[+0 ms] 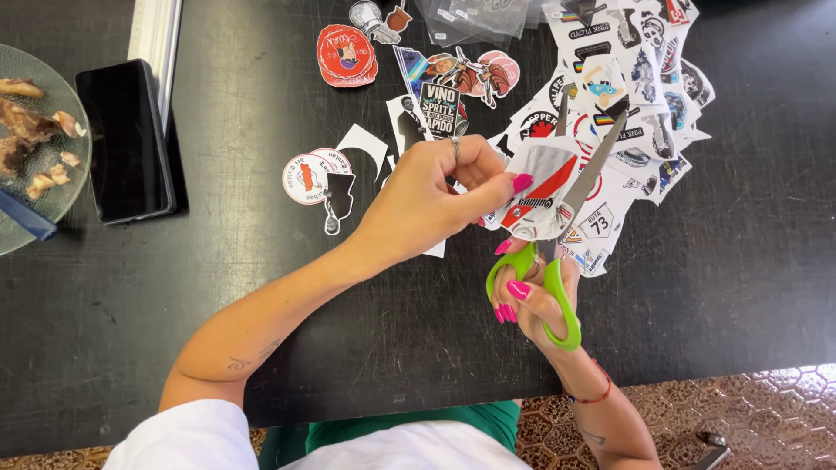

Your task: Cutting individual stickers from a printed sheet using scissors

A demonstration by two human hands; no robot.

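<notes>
At the centre of the frame, over a dark table point(740, 261), two bare hands cut a sticker. The left hand point(435, 196) reaches in from the lower left and pinches a white sticker with a red stripe point(542, 187) between thumb and fingertips, holding it off the table so the blades can pass around its edge. The right hand point(535, 300), just below it, has its fingers closed through the loops of green-handled scissors point(557, 252); the blades point up and to the right, parted around the sticker's right side. A heap of uncut sticker sheets point(640, 87) lies in the upper right, close behind the hands. Already cut stickers point(347, 55) lie spread across the upper middle. At the left edge a black phone point(126, 139) lies beside a glass plate point(65, 196) with food scraps, well apart from the cutting.
</notes>
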